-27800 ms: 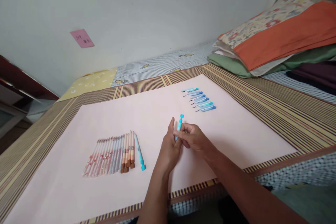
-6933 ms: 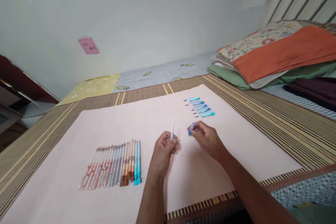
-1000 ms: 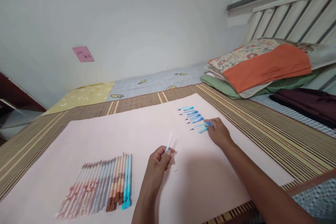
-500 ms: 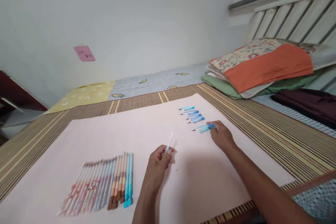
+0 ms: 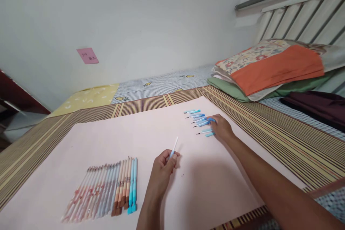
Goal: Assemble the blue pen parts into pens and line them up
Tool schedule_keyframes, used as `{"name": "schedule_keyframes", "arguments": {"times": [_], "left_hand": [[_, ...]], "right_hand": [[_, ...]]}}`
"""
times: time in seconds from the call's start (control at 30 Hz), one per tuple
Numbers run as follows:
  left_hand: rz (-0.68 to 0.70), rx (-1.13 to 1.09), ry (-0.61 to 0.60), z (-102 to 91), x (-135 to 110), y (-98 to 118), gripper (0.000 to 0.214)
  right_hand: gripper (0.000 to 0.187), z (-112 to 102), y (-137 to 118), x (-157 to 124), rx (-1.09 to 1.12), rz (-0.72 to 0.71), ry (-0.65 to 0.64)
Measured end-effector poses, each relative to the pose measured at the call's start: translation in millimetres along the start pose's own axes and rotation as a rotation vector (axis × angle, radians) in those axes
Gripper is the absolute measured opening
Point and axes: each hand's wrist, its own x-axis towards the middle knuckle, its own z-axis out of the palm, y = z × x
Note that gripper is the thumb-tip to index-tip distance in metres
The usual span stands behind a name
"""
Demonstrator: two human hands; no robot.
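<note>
Between the thumb and fingers of my left hand (image 5: 165,163) is a slim white-and-blue pen part (image 5: 175,144), its white end pointing up and away. My right hand (image 5: 221,126) is pinched on a small blue pen part (image 5: 212,119) at the right end of a row of short pen pieces. In that row, thin dark-tipped pieces (image 5: 203,132) lie beside blue and turquoise pieces (image 5: 196,111). Whether the part in my right hand touches the row I cannot tell.
A pale pink sheet (image 5: 107,136) covers part of a striped mat (image 5: 237,118). Several pens (image 5: 94,194) lie side by side at left, including brown-ended pens (image 5: 122,187) and turquoise pens (image 5: 133,185). Folded orange cloth (image 5: 283,68) and dark clothing (image 5: 315,106) are at right.
My right hand has moved away from me and slightly left along the row, still with the blue part. My left hand stays in place with its pen part.
</note>
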Motion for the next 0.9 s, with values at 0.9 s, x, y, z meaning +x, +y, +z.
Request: {"name": "schedule_keyframes", "arguments": {"times": [0.9], "left_hand": [[0.024,-0.030,-0.022,0.5,-1,-1,0.040]], "right_hand": [[0.022,-23,-47,-22,0.677,0.429,0.199]]}}
